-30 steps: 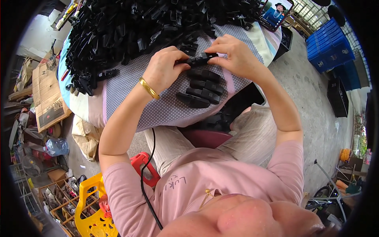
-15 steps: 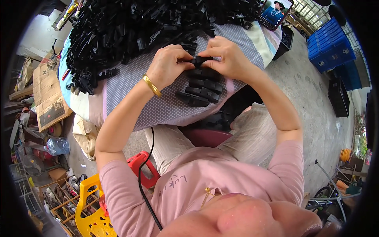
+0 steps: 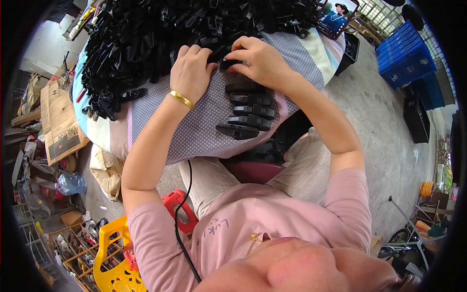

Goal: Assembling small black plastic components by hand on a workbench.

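My left hand [image 3: 191,70], a gold bangle at its wrist, is at the near edge of a heap of black plastic parts [image 3: 141,44]. Its thumb and fingers are apart, with nothing plainly between them; some fingertips are hard to see against the black. To its right, my right hand [image 3: 258,61] pinches a small black plastic part [image 3: 230,63], mostly hidden by the fingers. Below the hands, several elongated black plastic pieces [image 3: 250,111] lie in a row on the dotted grey cloth [image 3: 180,131], the nearest one [image 3: 237,131] at a slight slant.
A phone [image 3: 336,17] showing a picture stands at the table's far right. Blue crates [image 3: 404,51] and a black bin [image 3: 417,119] are on the floor to the right. Flattened cardboard [image 3: 61,119] and a yellow chair [image 3: 112,258] are at left. A black cable [image 3: 179,224] hangs before me.
Both hands have moved away from the row, up toward the heap, and have drawn apart. The black piece they held together now appears to lie at the far end of the row.
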Demonstrator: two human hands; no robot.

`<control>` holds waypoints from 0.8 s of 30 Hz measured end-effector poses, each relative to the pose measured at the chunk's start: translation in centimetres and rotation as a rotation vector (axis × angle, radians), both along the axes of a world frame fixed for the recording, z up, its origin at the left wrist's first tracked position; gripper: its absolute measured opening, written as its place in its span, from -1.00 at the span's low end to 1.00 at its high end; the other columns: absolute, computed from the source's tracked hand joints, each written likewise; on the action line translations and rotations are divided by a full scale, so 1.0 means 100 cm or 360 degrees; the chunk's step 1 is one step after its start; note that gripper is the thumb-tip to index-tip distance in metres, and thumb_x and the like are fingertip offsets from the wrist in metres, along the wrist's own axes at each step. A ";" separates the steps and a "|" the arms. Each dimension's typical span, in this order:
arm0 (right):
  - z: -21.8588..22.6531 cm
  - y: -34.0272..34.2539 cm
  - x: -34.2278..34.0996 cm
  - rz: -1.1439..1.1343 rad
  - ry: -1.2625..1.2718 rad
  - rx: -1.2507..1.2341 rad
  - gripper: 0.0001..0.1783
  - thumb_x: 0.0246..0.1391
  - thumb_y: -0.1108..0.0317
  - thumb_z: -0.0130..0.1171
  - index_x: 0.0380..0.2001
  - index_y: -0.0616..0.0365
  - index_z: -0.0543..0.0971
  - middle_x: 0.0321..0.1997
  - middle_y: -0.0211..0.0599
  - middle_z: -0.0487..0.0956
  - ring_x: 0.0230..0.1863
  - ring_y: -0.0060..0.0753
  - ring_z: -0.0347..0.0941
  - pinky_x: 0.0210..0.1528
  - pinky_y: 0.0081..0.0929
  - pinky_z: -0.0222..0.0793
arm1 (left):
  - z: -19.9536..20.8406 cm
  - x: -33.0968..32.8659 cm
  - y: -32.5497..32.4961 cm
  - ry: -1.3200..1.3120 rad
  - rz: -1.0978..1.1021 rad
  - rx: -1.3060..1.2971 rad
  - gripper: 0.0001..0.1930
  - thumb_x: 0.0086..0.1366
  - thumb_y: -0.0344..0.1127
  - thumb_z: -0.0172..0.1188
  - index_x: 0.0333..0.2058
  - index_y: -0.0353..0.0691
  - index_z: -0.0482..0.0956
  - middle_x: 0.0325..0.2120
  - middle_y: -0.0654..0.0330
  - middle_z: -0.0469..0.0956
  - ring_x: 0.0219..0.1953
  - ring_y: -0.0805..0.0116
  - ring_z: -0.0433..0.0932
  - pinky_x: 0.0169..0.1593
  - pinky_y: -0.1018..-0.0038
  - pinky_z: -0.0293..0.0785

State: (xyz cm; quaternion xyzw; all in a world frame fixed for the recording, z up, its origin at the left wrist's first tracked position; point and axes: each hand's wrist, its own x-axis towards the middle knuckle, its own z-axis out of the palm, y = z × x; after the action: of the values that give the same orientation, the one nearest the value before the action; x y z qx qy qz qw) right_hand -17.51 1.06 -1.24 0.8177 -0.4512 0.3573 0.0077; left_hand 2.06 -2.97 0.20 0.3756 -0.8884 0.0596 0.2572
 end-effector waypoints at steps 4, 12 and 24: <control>0.007 0.007 -0.005 -0.0030 0.0074 -0.0042 -0.71 -0.16 0.36 0.29 -0.29 0.18 0.58 -0.19 -0.27 0.52 -0.13 -0.19 0.46 -0.10 -0.38 0.42 | 0.002 0.000 0.004 0.0107 0.0020 0.0050 -0.82 0.02 -0.40 0.27 -0.37 -0.27 0.51 -0.36 0.14 0.52 -0.21 0.15 0.46 -0.13 0.34 0.45; 0.011 0.026 -0.041 -0.0141 0.0111 0.0110 -0.76 -0.08 0.34 0.21 -0.29 0.17 0.57 -0.30 -0.20 0.57 -0.22 -0.18 0.48 -0.16 -0.36 0.40 | 0.007 -0.003 0.024 0.0119 -0.0146 0.0421 -0.81 0.02 -0.42 0.27 -0.37 -0.28 0.48 -0.33 0.11 0.48 -0.24 0.11 0.49 -0.15 0.34 0.43; 0.017 0.039 -0.041 0.0024 -0.0184 0.0675 -0.76 0.01 0.33 0.21 -0.25 0.19 0.56 -0.29 -0.18 0.57 -0.29 -0.20 0.50 -0.24 -0.43 0.40 | 0.013 -0.003 0.026 0.0335 -0.0179 0.0918 -0.65 0.00 -0.48 0.28 -0.18 -0.20 0.47 -0.31 0.05 0.49 -0.21 0.07 0.50 -0.11 0.31 0.45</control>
State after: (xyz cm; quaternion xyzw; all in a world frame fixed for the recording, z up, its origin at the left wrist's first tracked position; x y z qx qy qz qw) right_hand -21.60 4.97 0.48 0.7826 -0.5097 0.3007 -0.1931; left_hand 1.81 -0.38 1.45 0.3876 -0.8565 -0.2484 0.2336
